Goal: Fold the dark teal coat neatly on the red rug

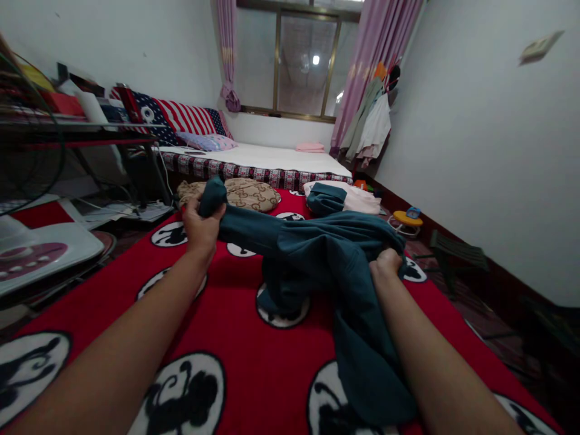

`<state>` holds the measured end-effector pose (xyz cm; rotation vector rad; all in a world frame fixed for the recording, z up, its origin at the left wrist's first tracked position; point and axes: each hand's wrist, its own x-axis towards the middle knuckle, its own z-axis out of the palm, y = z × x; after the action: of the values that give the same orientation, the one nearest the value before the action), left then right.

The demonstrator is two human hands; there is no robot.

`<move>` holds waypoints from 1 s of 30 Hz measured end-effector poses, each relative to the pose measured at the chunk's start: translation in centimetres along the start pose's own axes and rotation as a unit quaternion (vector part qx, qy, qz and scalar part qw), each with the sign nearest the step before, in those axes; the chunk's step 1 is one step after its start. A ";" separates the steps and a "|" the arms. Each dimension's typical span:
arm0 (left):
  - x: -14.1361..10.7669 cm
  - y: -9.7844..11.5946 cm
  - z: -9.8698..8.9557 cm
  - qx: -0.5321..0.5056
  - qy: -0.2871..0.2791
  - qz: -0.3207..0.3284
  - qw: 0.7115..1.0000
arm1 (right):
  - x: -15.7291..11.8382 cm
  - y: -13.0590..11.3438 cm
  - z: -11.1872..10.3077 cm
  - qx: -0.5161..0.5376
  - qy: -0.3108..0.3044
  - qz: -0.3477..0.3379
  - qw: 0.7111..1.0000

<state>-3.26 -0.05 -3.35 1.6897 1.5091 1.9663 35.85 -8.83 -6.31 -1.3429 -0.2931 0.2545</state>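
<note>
Bare red blanket (254, 368) leaves room below the left sleeve. Farther off, a brown patterned cushion (254, 193) and folded teal cloth (327, 198) obstruct the far edge.

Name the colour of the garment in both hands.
Dark teal, clearest in the head view.

- Two bare hands: one left hand (202, 226), one right hand (386, 264)
- One crumpled dark teal fabric garment (317, 241)
- One folded teal cloth bundle (325, 199)
- One red blanket (267, 374) with round black-and-white motifs
- One tan patterned fabric bundle (251, 194)
- Two long purple fabric curtains (362, 54)
- One low, yellow, round-topped stool (408, 220)
- One low, dark, slatted stool (458, 249)
- One pale rectangular wall plate (540, 48)
- One white-covered bed (267, 156)
</note>
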 end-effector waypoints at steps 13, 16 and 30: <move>-10.7 8.7 2.3 -0.063 -0.508 0.199 0.836 | -1.7 -2.1 -0.7 -0.129 -0.300 0.004 0.945; -12.5 9.1 2.5 -0.061 -0.560 0.207 0.800 | -1.5 -4.0 -1.7 -0.195 -0.390 -0.055 0.898; -3.1 7.1 -8.7 0.071 -0.735 0.122 0.663 | -6.0 -11.0 -1.6 -0.170 -0.382 -0.372 0.829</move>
<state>-5.79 -10.53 0.98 2.4446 0.6874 -0.0169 30.96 -14.60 3.74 -1.3115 -1.5671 0.0603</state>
